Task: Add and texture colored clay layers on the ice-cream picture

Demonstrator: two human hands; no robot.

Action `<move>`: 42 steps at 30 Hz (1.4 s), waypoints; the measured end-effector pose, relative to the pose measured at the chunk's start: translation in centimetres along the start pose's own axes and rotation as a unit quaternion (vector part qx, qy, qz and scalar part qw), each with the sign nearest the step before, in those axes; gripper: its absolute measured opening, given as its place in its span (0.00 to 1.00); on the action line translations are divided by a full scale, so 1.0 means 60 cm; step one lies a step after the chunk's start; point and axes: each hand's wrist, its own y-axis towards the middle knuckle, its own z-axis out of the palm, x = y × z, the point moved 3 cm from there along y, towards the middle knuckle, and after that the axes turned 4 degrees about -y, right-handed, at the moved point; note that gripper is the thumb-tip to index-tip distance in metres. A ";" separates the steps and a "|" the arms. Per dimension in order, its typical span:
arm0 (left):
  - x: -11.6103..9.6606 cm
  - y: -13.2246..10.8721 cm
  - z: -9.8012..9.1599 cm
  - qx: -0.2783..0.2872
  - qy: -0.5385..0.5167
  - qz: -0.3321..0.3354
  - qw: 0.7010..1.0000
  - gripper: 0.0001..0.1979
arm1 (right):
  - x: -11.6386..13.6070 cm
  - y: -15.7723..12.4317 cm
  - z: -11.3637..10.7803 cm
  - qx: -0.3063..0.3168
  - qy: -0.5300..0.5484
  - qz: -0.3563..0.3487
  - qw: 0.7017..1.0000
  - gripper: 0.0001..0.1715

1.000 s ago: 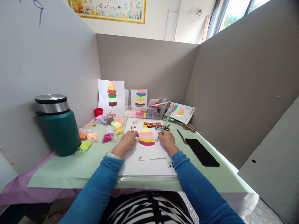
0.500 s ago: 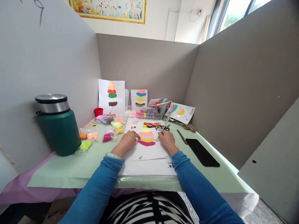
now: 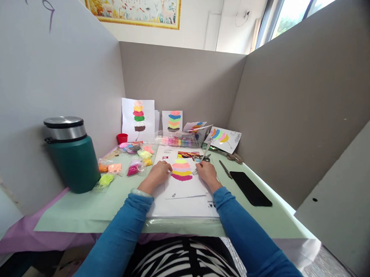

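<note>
Walled by partitions (image 3: 181, 77) ahead and either side of the right hand (image 3: 207, 172), with bright window (image 3: 291, 20) high beyond and table (image 3: 86, 214) beneath.

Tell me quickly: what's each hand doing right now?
Left hand: beside multicoloured striped patch; open or closed, cannot be told.
Right hand: closed, holding slender silvery fork.

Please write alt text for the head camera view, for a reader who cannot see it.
A person's right hand holds a fork with its tines beside colored stripes on white paper, and the left hand is at their other side. Bags of colorful material and a green flask are at left, a black phone at right.
</note>
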 end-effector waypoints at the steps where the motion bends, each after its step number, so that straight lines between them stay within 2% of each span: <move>1: 0.000 0.000 0.000 -0.001 -0.001 0.002 1.000 0.17 | 0.000 0.000 0.000 0.001 0.000 0.000 1.000 0.21; 6: 0.001 0.001 0.000 0.011 -0.009 0.013 1.000 0.19 | 0.000 -0.001 -0.001 0.004 -0.001 0.002 1.000 0.21; 11: 0.007 0.004 0.001 0.002 -0.007 -0.017 1.000 0.16 | 0.001 -0.001 -0.001 0.002 -0.004 0.002 1.000 0.21; 17: 0.011 0.005 0.006 0.002 -0.015 -0.015 1.000 0.18 | 0.001 -0.001 -0.001 0.002 -0.004 0.001 1.000 0.21; 37: 0.003 -0.003 -0.001 0.012 -0.011 0.000 1.000 0.21 | 0.001 -0.002 -0.002 0.005 -0.004 0.002 1.000 0.21; 42: 0.000 -0.004 -0.008 -0.004 -0.016 -0.016 1.000 0.18 | -0.001 0.000 0.000 0.005 -0.006 0.003 1.000 0.21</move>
